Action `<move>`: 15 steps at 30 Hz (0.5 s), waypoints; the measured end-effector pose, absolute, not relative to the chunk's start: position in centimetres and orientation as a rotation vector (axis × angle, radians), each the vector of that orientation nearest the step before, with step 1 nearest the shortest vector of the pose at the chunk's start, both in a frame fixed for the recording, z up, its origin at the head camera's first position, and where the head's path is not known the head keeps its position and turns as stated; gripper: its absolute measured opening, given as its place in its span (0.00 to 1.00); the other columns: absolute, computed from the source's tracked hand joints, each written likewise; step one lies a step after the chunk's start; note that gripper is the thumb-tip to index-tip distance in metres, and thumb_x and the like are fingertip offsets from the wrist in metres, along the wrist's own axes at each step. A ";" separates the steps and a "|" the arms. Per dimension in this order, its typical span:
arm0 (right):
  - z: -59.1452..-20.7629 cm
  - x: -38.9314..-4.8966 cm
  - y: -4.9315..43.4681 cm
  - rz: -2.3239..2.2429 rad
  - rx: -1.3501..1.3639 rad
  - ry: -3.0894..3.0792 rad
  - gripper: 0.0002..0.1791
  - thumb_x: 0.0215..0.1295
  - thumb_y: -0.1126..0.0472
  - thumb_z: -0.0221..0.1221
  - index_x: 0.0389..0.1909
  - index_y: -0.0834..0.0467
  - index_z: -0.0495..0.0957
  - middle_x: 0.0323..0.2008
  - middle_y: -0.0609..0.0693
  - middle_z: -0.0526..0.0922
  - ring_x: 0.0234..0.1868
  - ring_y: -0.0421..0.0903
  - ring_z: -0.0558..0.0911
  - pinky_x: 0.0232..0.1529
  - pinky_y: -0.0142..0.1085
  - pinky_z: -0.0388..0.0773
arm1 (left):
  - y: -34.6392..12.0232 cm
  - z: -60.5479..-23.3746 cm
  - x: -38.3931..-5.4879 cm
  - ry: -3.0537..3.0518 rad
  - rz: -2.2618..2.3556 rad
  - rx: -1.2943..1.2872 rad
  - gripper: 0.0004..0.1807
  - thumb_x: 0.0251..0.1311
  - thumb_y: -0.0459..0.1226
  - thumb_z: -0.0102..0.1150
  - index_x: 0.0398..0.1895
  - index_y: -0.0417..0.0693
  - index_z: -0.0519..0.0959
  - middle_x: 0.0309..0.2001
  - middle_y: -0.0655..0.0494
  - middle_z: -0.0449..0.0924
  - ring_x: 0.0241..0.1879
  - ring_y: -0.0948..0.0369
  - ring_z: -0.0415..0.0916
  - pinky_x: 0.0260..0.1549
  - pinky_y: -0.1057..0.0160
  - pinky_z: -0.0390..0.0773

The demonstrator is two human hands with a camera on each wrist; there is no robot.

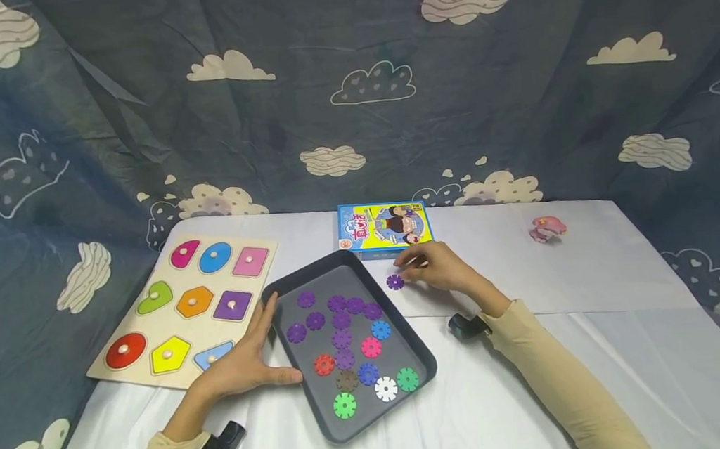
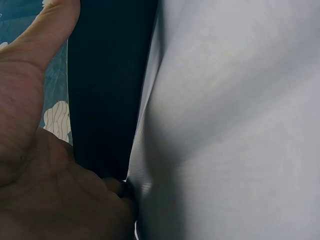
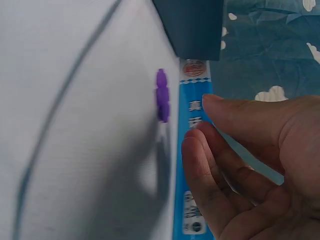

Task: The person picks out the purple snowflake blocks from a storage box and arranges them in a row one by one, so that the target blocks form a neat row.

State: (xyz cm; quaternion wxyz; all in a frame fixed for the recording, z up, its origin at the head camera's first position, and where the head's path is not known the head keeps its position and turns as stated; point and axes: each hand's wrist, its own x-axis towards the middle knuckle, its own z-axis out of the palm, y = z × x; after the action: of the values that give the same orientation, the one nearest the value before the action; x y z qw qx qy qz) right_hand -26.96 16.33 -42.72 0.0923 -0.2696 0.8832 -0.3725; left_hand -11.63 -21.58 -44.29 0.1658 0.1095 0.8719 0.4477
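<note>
A dark grey tray (image 1: 398, 306) holds several purple snowflake discs (image 1: 341, 339) and a few of other colours, among them a white disc (image 1: 386, 389) and a bright green disc (image 1: 345, 405). My left hand (image 1: 246, 360) rests against the tray's left side, thumb spread and fingers stretched along the wall. Right of the tray, a single purple snowflake disc (image 1: 395, 281) lies on the white cloth. Close above it is my right hand (image 1: 436, 266), bent fingers and thumb apart with nothing between them. In the right wrist view that purple disc (image 3: 162, 96) shows edge-on beside the fingertips.
A wooden shape puzzle board (image 1: 212, 278) with knobbed pieces lies left of the tray. Behind the right hand sits a blue and yellow box (image 1: 385, 227). A small pink toy (image 1: 548, 228) stands at the back right. A cloud-patterned curtain (image 1: 295, 39) hangs behind the table.
</note>
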 end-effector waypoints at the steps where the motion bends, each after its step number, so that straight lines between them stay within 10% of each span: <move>1: -42.5 -27.0 16.3 -1.105 -0.803 2.618 0.13 0.60 0.68 0.68 0.46 0.64 0.85 0.45 0.58 0.88 0.45 0.53 0.87 0.49 0.44 0.84 | -21.6 -44.3 -11.6 2.486 1.274 0.315 0.75 0.43 0.54 0.79 0.81 0.60 0.29 0.79 0.36 0.17 0.78 0.35 0.27 0.69 0.26 0.48; 15: -39.4 -26.9 15.0 -1.081 -0.989 2.530 0.13 0.63 0.67 0.67 0.47 0.65 0.84 0.46 0.59 0.87 0.45 0.49 0.87 0.50 0.40 0.85 | -21.6 -44.3 -11.7 2.475 1.272 0.295 0.74 0.43 0.53 0.79 0.81 0.61 0.30 0.79 0.37 0.17 0.78 0.36 0.26 0.69 0.26 0.49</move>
State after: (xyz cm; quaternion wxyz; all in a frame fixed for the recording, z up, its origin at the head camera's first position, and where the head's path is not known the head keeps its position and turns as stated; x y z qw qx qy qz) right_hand -26.90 14.98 -39.38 0.1088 -0.3363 0.8602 -0.3676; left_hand -11.66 -21.63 -44.28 0.1706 0.1038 0.8715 0.4479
